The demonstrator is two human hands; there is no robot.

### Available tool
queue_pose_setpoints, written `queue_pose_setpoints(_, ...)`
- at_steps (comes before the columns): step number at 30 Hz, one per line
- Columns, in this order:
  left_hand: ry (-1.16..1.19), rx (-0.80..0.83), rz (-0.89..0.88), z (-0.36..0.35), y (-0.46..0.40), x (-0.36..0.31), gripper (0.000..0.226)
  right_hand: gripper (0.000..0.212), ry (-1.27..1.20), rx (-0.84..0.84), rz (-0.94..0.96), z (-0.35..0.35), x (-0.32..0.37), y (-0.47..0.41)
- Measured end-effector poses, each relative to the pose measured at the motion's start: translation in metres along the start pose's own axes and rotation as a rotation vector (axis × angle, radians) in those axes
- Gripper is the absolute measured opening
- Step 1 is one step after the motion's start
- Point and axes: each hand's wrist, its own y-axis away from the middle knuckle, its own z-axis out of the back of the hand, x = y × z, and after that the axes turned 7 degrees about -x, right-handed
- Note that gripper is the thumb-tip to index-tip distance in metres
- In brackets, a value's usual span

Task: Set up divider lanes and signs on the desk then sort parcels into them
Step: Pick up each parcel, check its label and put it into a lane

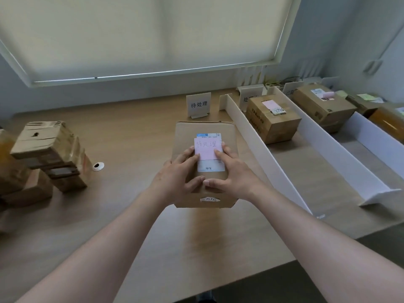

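A brown cardboard parcel (188, 136) stands on the desk in the leftmost lane, in front of a white sign (198, 104) with black characters. On its top lies a white shipping label under a pink sticky note (207, 148) with handwriting. My left hand (175, 178) and my right hand (229, 173) both rest on the parcel's top, fingers pressing the note's lower corners and thumbs meeting near the front edge. White dividers (258, 147) (341, 149) form lanes to the right. Another parcel (273, 119) with a pink note sits in the second lane and one more (323, 103) in the third.
A pile of brown parcels (48, 154) lies at the left of the desk beside a white cable grommet (98, 166). More signs (250, 96) stand at the lanes' far ends. An orange-brown parcel (387, 122) sits far right. The desk's front edge (284, 262) runs diagonally below my right arm.
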Motion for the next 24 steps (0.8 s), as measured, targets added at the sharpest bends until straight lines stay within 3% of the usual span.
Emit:
queue_pose_setpoints(8, 0.095, 0.120, 0.027, -0.063, -0.143, 0.035, 0.080, 0.129, 0.027, 0.084, -0.089, -0.001, -0.074, -0.141)
queue_pose_setpoints(16, 0.097, 0.246, 0.097, -0.114, -0.239, 0.051, 0.088, 0.112, -0.029, 0.193, -0.090, -0.006, -0.147, -0.242)
queue_pose_setpoints(24, 0.107, 0.210, 0.192, -0.158, -0.327, 0.056, 0.083, 0.097, -0.103, 0.218, -0.065, -0.008, -0.212, -0.339)
